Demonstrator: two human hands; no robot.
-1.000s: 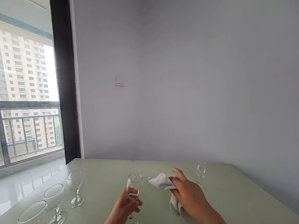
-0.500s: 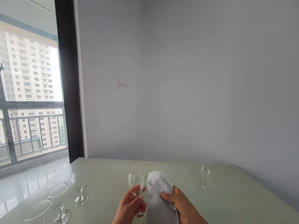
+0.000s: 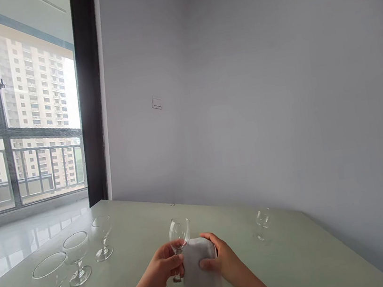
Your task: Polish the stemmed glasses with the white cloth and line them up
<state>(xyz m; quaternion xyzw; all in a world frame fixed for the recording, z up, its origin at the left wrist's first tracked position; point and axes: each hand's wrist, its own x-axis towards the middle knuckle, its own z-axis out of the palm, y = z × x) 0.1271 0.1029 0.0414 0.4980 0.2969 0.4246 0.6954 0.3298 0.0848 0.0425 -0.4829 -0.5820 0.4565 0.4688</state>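
Observation:
My left hand (image 3: 163, 267) is closed round the lower bowl and stem of a small clear wine glass (image 3: 178, 231), holding it upright above the pale green table (image 3: 300, 261). My right hand (image 3: 222, 260) grips a white cloth (image 3: 198, 280) and presses it against the glass's right side. The cloth hangs down in front of the stem and hides part of the foot.
Three wide stemmed glasses stand in a row at the left: a near glass (image 3: 53, 286), a middle glass (image 3: 77, 257) and a far glass (image 3: 102, 236). A small glass (image 3: 261, 223) stands at the right. A grey wall is close behind; a window is at the left.
My right hand lifted the cloth off the table, let it hang open, then brought it against the glass. My left hand kept hold of the glass and raised it slightly.

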